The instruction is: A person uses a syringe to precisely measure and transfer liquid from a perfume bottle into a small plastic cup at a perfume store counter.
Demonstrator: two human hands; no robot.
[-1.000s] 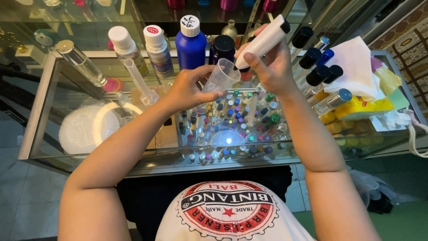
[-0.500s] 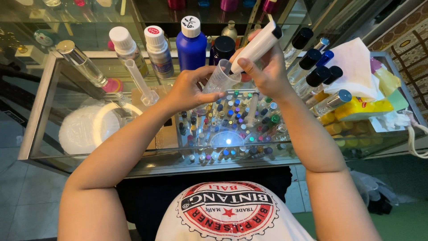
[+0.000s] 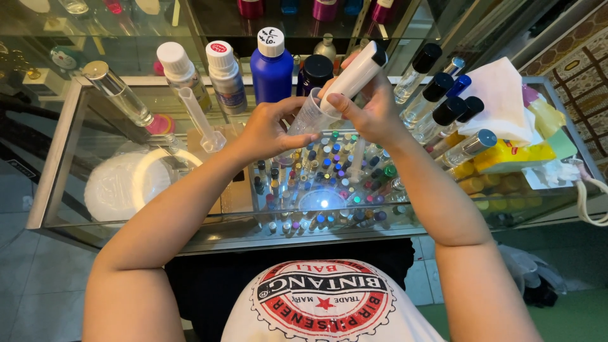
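Observation:
My left hand (image 3: 269, 130) grips a small clear plastic measuring cup (image 3: 311, 113) and holds it tilted above the glass counter (image 3: 95, 209). My right hand (image 3: 370, 111) holds a white cylindrical bottle (image 3: 353, 73) upside down, with its black base up to the right and its mouth inside the cup's rim. The two hands almost touch over the middle of the counter. Any liquid in the cup is too faint to make out.
Behind the hands stand a blue bottle (image 3: 271, 63) and two white-capped bottles (image 3: 226, 73). A clear graduated cylinder (image 3: 199, 120) stands to the left, and black-capped glass sprayers (image 3: 437, 95) lean at the right beside tissue (image 3: 500, 95). Many small coloured vials (image 3: 329, 183) lie under the glass.
My right hand has swung the white bottle leftward and steeper, its mouth going deeper into the cup. The left hand and cup have stayed almost still.

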